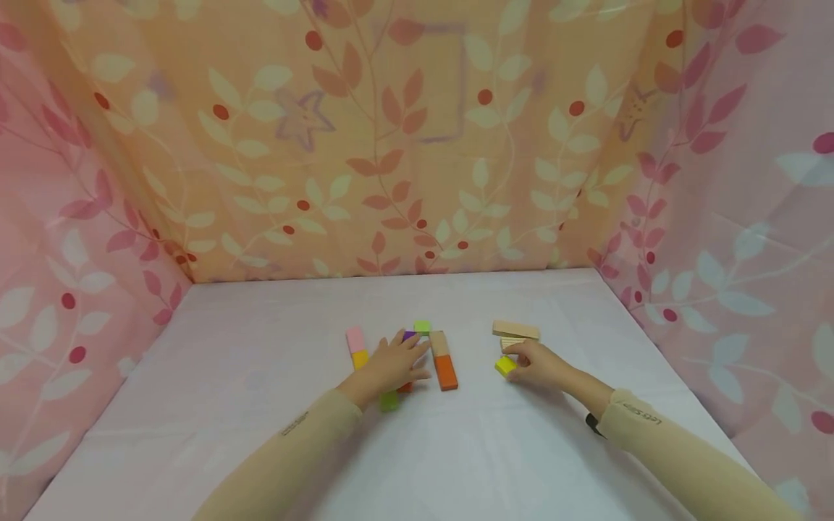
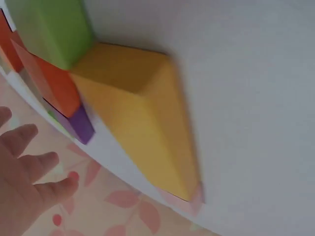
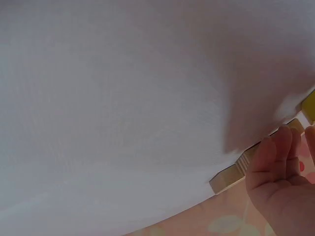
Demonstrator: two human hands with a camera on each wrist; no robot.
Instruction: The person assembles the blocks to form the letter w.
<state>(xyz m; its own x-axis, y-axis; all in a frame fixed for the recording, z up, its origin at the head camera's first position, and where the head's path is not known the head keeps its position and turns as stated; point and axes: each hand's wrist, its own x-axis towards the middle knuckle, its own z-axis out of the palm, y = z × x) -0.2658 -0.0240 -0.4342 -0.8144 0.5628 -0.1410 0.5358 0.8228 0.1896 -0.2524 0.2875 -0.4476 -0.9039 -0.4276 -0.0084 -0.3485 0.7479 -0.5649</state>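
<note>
Tabletop blocks between hands (touching)

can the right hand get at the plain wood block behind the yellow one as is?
Probably yes. The right hand already touches the yellow block, and the plain wood block lies just beyond its fingertips on the white table, with nothing between them.
</note>
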